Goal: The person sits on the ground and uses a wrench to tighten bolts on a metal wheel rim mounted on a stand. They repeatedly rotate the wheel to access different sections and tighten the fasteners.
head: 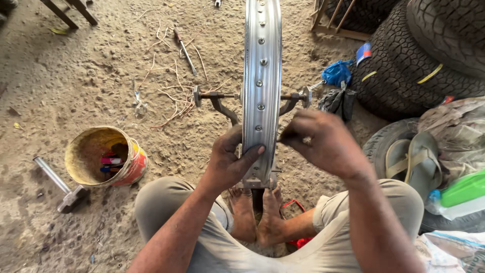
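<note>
Head view: silver wheel rim [261,76] upright in a truing stand [221,103]. Left hand [228,161] grips the rim's edge; right hand [320,141] pinches beside it. Left of the rim, a tin can [132,164] holds small tools; a hammer [59,186] lies beyond; tyres [414,65] right.

The top of the silver wheel rim [261,76] is running out past the frame's upper edge. Behind the rim, the right hand [323,144] is hiding whatever its fingers [295,132] are pinching. Right of the rim, stacked tyres [419,60] are being cropped.
</note>
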